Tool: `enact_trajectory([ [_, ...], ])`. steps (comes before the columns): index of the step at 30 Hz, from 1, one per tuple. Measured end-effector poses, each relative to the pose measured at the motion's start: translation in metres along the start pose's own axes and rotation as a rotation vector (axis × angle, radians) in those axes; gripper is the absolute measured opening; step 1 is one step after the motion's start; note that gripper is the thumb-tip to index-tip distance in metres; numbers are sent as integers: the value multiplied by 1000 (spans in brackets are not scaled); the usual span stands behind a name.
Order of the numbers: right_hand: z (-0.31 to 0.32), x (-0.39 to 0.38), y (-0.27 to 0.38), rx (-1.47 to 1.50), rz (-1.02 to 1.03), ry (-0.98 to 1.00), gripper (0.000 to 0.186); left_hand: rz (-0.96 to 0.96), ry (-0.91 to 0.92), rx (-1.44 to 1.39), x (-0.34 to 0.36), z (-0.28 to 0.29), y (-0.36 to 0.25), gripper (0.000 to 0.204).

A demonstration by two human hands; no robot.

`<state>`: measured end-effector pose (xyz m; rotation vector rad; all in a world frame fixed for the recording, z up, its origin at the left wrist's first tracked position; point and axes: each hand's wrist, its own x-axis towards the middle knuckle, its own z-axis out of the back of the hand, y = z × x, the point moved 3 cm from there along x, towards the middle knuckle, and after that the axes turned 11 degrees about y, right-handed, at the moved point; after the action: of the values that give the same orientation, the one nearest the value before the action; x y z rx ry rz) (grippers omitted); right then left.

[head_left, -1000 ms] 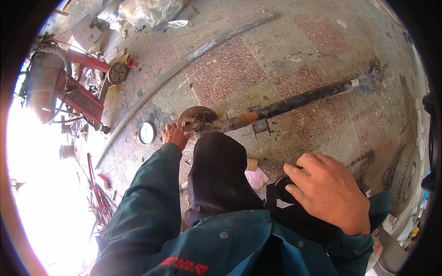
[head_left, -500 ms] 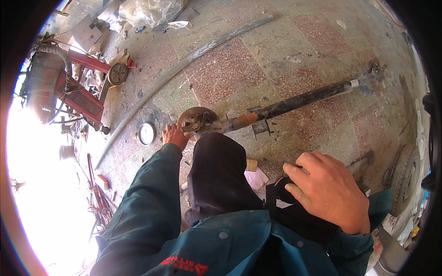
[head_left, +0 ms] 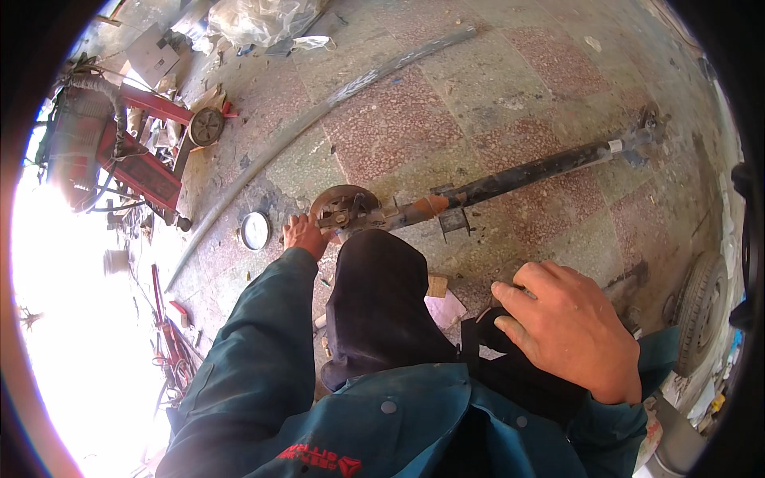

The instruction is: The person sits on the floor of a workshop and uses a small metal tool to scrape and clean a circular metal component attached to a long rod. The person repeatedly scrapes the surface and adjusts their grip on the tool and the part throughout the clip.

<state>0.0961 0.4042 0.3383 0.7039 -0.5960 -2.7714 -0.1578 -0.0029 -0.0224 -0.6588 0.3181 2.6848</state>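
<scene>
Unmoved, half-curled hands (head_left: 570,331), left (head_left: 303,237) on axle (head_left: 526,176)

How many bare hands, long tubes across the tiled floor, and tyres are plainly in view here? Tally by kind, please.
Bare hands: 2 (left hand, right hand)
Long tubes: 2 (black tube, grey tube)
Tyres: 1 (tyre)
Total: 5

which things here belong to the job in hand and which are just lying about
Likely in the job:
long dark shaft
rusty disc near the left hand

Seemingly just lying about:
long grey pipe
round dish
tyre
plastic bag
</scene>
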Motion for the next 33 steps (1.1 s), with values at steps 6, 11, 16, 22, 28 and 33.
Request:
enact_trajectory([
  [6, 0, 1, 0, -9, 1, 8, 39, -5, 6, -6, -1, 2, 0, 78],
  [11, 0, 4, 0, -11, 12, -2, 37, 13, 13, 6, -2, 3, 1, 81],
  [16, -8, 13, -28, 55, -50, 34, 34, 13, -9, -3, -2, 2, -1, 84],
  [22, -15, 44, -100, 93, -38, 65, 35, 17, 27, -16, -1, 3, -4, 84],
  [28, -43, 119, -171, 120, -338, 54, 43, 51, 23, -98, -8, -4, 7, 82],
  [33, -116, 182, -281, 79, -736, -59, 63, 30, 22, -141, -8, -7, 0, 83],
])
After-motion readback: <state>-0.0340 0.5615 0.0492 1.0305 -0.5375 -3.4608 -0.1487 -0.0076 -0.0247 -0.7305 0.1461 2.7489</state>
